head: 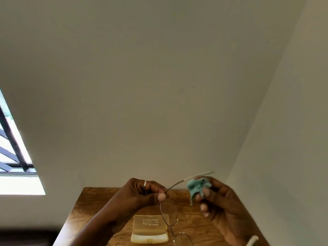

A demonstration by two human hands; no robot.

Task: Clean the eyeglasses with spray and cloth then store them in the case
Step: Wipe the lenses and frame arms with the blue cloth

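I hold thin metal-framed eyeglasses [169, 216] above a wooden table [99, 201]. My left hand [142, 192], with a ring on one finger, pinches the frame at the hinge, so the lenses hang downward. One temple arm [193, 177] with a white tip points up to the right. My right hand [218, 205] holds a bunched teal cloth [196, 188] pressed against that arm near its white tip. A translucent yellowish case [150, 229] lies open on the table below the glasses. No spray bottle is in view.
The table stands in a corner between two pale walls. A window with dark bars [14, 148] is at the left. A white rounded object [252, 241] shows at the bottom right edge, beside my right wrist.
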